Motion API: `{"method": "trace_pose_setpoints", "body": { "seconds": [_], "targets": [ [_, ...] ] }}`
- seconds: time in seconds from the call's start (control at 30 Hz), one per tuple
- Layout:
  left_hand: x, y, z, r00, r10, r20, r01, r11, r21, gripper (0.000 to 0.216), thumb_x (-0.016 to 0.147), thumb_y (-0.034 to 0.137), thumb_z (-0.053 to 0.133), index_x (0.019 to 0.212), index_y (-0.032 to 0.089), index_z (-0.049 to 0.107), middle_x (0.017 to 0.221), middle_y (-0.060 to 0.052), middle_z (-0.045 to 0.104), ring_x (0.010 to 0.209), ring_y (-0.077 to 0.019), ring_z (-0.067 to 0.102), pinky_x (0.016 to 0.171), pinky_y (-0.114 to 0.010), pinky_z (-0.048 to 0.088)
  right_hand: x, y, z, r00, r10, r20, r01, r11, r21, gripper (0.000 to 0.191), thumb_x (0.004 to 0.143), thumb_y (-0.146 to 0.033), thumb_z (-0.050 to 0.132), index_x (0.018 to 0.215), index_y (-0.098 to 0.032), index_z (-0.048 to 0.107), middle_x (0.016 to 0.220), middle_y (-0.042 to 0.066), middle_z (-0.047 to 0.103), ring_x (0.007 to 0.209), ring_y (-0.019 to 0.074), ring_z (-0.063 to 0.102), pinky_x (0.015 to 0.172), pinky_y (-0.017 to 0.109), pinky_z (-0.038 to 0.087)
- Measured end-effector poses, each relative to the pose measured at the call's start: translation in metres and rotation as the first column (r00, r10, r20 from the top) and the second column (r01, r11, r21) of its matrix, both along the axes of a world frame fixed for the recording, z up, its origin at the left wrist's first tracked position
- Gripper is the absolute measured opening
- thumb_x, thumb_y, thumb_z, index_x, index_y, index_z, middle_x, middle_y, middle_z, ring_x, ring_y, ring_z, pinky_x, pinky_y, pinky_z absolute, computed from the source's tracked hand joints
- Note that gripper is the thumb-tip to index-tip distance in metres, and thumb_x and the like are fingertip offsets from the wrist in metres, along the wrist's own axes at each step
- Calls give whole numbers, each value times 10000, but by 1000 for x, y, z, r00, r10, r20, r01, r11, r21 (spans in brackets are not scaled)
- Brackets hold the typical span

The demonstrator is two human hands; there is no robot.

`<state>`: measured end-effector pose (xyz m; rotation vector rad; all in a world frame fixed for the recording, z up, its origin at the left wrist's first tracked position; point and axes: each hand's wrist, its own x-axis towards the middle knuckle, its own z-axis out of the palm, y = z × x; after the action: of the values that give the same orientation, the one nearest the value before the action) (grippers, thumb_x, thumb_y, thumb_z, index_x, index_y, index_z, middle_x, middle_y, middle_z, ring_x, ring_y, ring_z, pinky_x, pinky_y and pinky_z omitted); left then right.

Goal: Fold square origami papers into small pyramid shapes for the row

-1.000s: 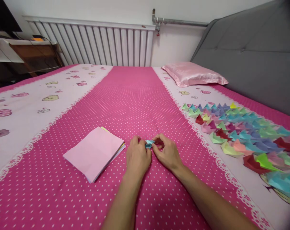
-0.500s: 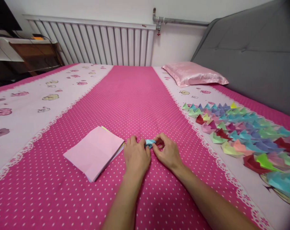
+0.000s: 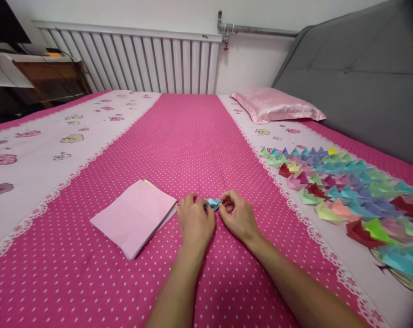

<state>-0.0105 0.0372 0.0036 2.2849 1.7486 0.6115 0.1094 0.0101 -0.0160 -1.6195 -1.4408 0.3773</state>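
A small piece of folded blue paper [image 3: 213, 204] lies between my two hands, low over the pink dotted bedspread [image 3: 199, 141]. My left hand [image 3: 196, 218] pinches its left end between thumb and fingers. Its right end is pinched by my right hand [image 3: 239, 214], whose fingers are curled in. Fingertips cover both ends of the paper, so only its middle shows. Just left of my left hand sits a stack of square paper sheets [image 3: 134, 216], a pale pink one on top and yellow edges peeking out beneath.
Rows of colourful folded paper boats [image 3: 356, 187] cover the bed's right side. Behind them are a pink pillow [image 3: 277, 105] and a grey padded headboard [image 3: 356, 68]. A white radiator [image 3: 141, 59] runs along the far wall, and a wooden desk [image 3: 52, 75] stands at the far left.
The fingers of both hands have shifted slightly on the blue paper, the right thumb a little to the right. More of the paper's middle shows now. The sheets and boats have not moved.
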Motion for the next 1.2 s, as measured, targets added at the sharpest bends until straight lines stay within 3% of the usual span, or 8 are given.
{"method": "trace_pose_setpoints", "body": {
  "seconds": [0.17, 0.57, 0.67, 0.83, 1.2],
  "targets": [
    [1, 1, -2, 999, 23, 40, -24, 1000, 9, 288, 765, 408, 519, 856, 196, 694, 1027, -96, 580, 1014, -240, 493, 895, -366, 355, 0, 0, 0, 1000, -9, 12, 9, 1000, -9, 76, 733, -217, 504, 809, -213, 513, 689, -9, 633, 585, 142, 611, 582, 260, 483],
    [4, 2, -3, 998, 67, -20, -66, 997, 32, 164, 735, 285, 570, 825, 230, 696, 1027, -70, 589, 983, -231, 496, 861, -357, 362, -2, -1, 0, 998, 0, 69, 1, 1000, -16, 111, 732, -190, 501, 835, -218, 531, 711, -2, 623, 598, 144, 581, 573, 253, 462],
    [5, 1, -3, 997, 73, -32, -72, 997, 24, 163, 741, 276, 561, 817, 232, 699, 1029, -71, 592, 984, -230, 495, 855, -358, 358, -2, -1, 2, 993, 13, 121, -15, 1000, 11, 108, 733, -151, 479, 789, -212, 548, 791, 18, 627, 639, 145, 582, 603, 265, 473],
    [5, 3, -5, 997, 77, -27, -76, 997, 19, 162, 742, 272, 565, 817, 231, 703, 1041, -69, 587, 985, -220, 490, 860, -345, 354, -3, -4, 1, 965, 13, 263, -20, 999, 25, 148, 734, -171, 501, 768, -215, 639, 1069, 61, 610, 928, 205, 584, 768, 325, 486],
    [5, 3, -5, 997, 51, -66, -50, 999, 20, 195, 755, 250, 524, 822, 207, 702, 1037, -86, 578, 977, -226, 481, 858, -339, 362, -7, -10, 7, 874, 77, 479, -16, 991, -130, 270, 813, -230, 457, 929, -231, 700, 1319, 44, 486, 1099, 226, 505, 899, 355, 436]
  ]
}}
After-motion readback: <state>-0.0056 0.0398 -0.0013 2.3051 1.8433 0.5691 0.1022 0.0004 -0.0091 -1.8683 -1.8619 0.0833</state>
